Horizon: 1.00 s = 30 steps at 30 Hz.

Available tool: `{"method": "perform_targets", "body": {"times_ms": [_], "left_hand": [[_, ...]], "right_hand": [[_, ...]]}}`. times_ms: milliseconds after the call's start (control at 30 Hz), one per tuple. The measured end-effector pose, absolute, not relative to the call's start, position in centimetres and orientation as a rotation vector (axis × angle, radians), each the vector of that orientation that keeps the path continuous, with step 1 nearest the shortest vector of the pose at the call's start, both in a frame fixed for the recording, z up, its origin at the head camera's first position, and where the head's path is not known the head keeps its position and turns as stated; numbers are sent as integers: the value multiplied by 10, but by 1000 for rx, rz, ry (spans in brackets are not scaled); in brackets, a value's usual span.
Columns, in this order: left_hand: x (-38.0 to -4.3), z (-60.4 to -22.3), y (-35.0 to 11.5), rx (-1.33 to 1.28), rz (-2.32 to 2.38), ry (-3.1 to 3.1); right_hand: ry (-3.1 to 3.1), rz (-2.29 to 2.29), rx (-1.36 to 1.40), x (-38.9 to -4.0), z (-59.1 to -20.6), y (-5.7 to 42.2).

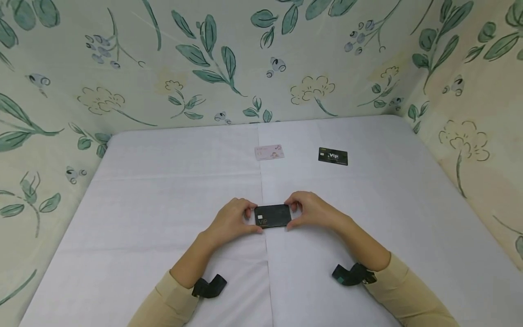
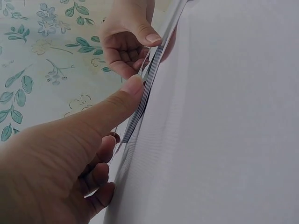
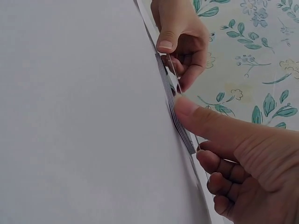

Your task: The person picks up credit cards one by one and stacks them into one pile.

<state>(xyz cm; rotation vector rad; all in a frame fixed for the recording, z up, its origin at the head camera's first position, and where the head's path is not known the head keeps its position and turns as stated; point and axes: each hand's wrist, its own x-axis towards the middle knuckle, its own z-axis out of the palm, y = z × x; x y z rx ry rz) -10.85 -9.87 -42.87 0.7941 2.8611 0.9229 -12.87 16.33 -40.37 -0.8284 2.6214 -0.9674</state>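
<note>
Between both hands at the table's middle is a black VIP card (image 1: pixel 273 215) with a chip. My left hand (image 1: pixel 234 219) pinches its left end, thumb at the near edge and fingers at the far edge. My right hand (image 1: pixel 313 211) grips the right end the same way. In the left wrist view, a stack of cards (image 2: pixel 148 84) shows as several thin layered edges. One thin card edge runs slightly apart from that stack, between the fingers of both hands. The right wrist view shows the layered stack (image 3: pixel 169 95) beside the right thumb.
Farther back on the white-covered table (image 1: pixel 163 204) lie a pale pink card (image 1: pixel 269 152) and, to its right, a dark card marked Vip (image 1: pixel 333 156). A leaf-and-flower patterned backdrop (image 1: pixel 245 54) rises behind the table and along both sides.
</note>
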Motion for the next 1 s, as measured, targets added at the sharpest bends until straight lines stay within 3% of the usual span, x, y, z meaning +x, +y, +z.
{"method": "perform_targets", "body": {"times_ms": [1000], "left_hand": [[-109,-436,-102,849,951,2864]], "right_hand": [[2605,-970,-791,-129,-407,162]]}}
